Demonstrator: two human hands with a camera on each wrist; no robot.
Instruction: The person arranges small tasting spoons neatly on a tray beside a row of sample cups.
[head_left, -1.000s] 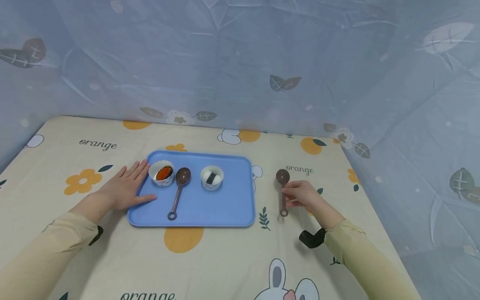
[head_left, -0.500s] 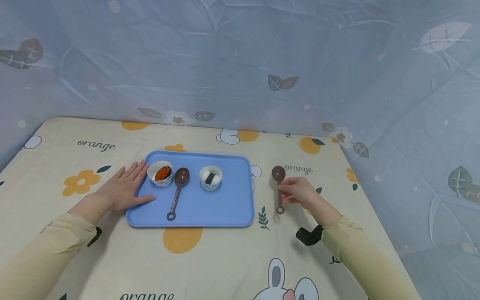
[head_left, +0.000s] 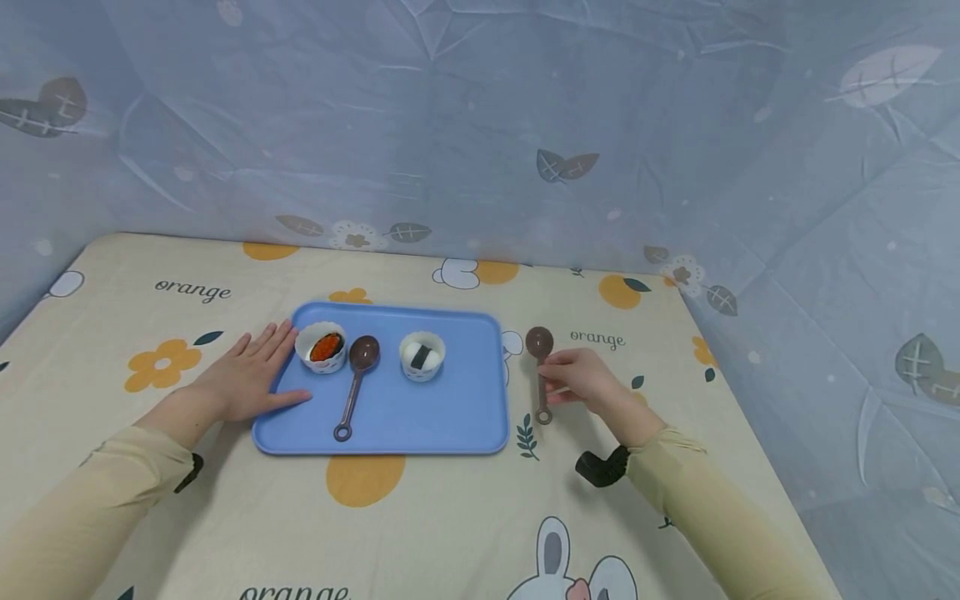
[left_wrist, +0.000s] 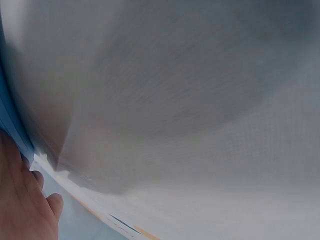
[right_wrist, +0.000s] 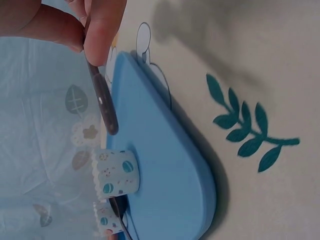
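Observation:
My right hand (head_left: 583, 379) pinches a brown spoon (head_left: 539, 342) by its handle, just right of the blue tray (head_left: 465, 408). In the right wrist view, thumb and fingers close on the handle (right_wrist: 104, 102), and its shadow falls on the cloth. With fingers straight and spread, my left hand (head_left: 243, 383) rests at the tray's left edge, its thumb reaching over the rim. On the tray a second brown spoon (head_left: 364, 353) lies between two white paper cups. The left cup (head_left: 303, 340) contains an orange-topped sushi piece (head_left: 327, 347); the right cup (head_left: 422, 375) contains a white piece with a dark band (head_left: 422, 357).
A cream tablecloth (head_left: 450, 533) printed with oranges, leaves and rabbits covers the table. Behind it and to the right hangs a blue-grey sheet (head_left: 480, 150). A black device (head_left: 602, 467) sits at the right wrist, below the sleeve.
My right hand has moved left with the spoon, toward the tray. The left hand, the tray and the things on it have stayed put.

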